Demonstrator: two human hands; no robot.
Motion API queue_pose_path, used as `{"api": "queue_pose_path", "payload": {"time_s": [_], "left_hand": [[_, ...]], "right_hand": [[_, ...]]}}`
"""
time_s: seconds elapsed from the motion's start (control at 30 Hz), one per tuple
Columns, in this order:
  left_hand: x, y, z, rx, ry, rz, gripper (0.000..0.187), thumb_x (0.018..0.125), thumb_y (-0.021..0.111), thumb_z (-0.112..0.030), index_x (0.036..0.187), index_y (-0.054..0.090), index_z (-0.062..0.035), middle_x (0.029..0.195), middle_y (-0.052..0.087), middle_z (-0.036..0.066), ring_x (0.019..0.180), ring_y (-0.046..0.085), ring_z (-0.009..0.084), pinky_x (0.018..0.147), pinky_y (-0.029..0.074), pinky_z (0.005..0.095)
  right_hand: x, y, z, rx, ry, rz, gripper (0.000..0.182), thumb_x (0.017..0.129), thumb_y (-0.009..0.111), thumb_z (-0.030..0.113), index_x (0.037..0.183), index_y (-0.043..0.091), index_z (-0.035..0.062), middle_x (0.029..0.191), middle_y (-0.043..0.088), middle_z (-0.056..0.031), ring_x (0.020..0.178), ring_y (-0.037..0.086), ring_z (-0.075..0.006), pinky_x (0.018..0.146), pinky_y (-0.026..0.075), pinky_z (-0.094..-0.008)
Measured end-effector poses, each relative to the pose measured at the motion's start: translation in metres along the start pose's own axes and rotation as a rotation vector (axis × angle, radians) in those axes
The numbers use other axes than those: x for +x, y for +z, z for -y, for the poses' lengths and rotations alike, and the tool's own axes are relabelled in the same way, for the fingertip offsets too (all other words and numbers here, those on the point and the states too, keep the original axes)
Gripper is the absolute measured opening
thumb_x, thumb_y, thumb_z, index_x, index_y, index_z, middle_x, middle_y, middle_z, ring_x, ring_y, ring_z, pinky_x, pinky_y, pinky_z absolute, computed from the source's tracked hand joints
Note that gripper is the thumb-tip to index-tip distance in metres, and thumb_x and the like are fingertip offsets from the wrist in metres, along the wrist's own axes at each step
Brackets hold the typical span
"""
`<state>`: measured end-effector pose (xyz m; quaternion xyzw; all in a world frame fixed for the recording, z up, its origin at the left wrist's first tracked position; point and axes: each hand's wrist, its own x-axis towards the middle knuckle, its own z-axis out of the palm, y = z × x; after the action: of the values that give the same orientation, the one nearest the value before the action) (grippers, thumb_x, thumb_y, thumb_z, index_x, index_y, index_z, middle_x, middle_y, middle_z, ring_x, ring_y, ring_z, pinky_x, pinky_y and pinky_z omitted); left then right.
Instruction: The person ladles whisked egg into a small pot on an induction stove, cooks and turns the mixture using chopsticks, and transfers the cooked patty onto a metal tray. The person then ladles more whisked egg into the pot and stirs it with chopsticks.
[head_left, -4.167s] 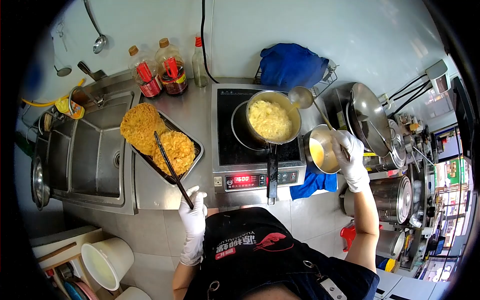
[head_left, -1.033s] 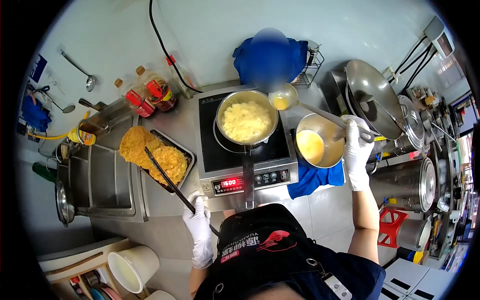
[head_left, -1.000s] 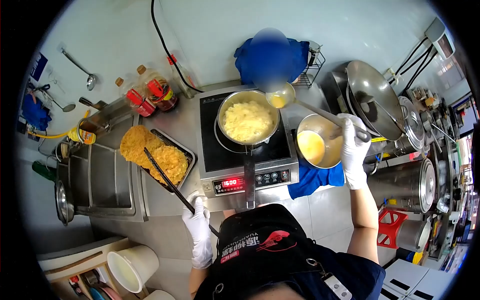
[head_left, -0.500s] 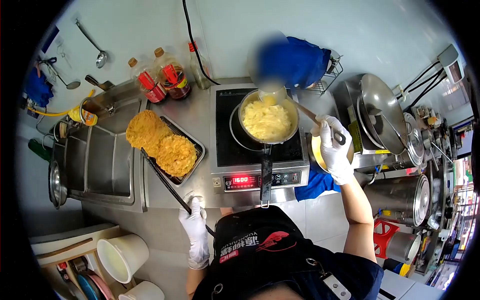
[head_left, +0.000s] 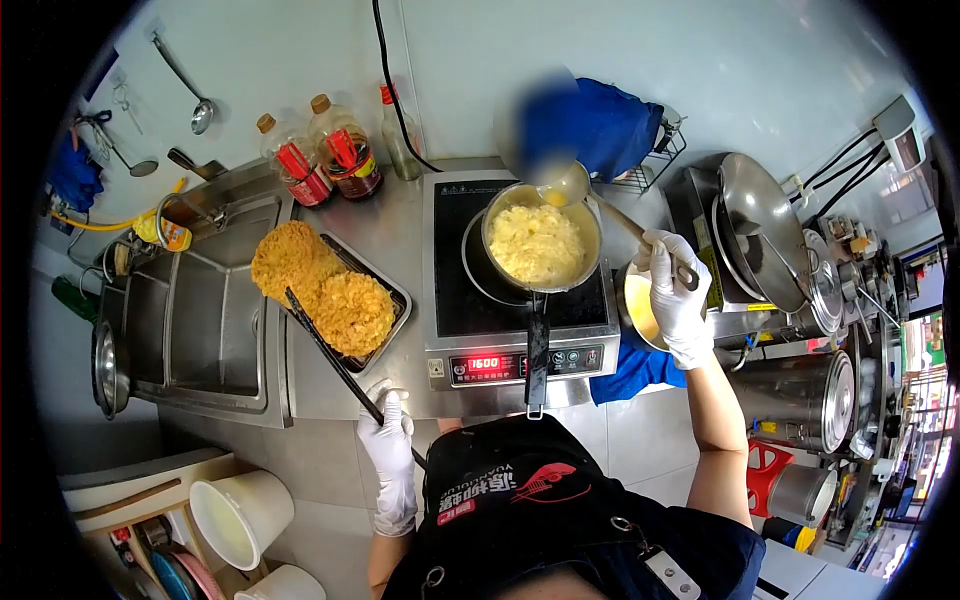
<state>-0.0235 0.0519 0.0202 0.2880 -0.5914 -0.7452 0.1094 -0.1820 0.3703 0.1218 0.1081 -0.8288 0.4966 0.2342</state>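
Observation:
My right hand (head_left: 680, 285), in a white glove, is closed around the handle of a metal ladle (head_left: 622, 215). The ladle's bowl, with some yellow liquid in it, hangs over the far right rim of a saucepan (head_left: 597, 240). Inside the pan lies a pale yellow, fluffy egg-like mass (head_left: 535, 243). Below my right hand, a bowl of yellow liquid (head_left: 640, 305) is partly covered by it. My gloved left hand (head_left: 386, 435) grips long black chopsticks (head_left: 345, 375), their tips overlapping two golden fried, crumbly cakes (head_left: 350, 312) on a black tray (head_left: 402, 305).
The saucepan stands on an induction cooker (head_left: 470, 310) showing 1600, its handle pointing at me. A sink (head_left: 215, 320) is at left, with sauce bottles (head_left: 345, 150) behind the tray. A wok (head_left: 765, 220) and a large stockpot (head_left: 800, 400) stand at right.
The ladle has shifted slightly right and tipped, its bowl now at the pan's far right rim. The chopstick tips have risen in view over the fried cakes.

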Motion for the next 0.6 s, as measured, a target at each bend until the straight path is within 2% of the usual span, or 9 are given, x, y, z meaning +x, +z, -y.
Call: {"api": "queue_pose_path", "payload": {"time_s": [0.6], "left_hand": [[0.001,-0.002,0.007,-0.025,0.012,-0.022,0.018,0.09,0.052,-0.011,0.107,0.052,-0.003,0.082,0.06,0.005,0.043,0.041,0.0039,0.036,0.028,0.0181]], "right_hand": [[0.01,0.015,-0.007,-0.016,-0.115,0.023,0.007,0.086,0.057,0.004,0.091,0.059,-0.0004,0.074,0.059,-0.0083,0.061,0.057,-0.0127,0.059,0.045,-0.0231]]}}
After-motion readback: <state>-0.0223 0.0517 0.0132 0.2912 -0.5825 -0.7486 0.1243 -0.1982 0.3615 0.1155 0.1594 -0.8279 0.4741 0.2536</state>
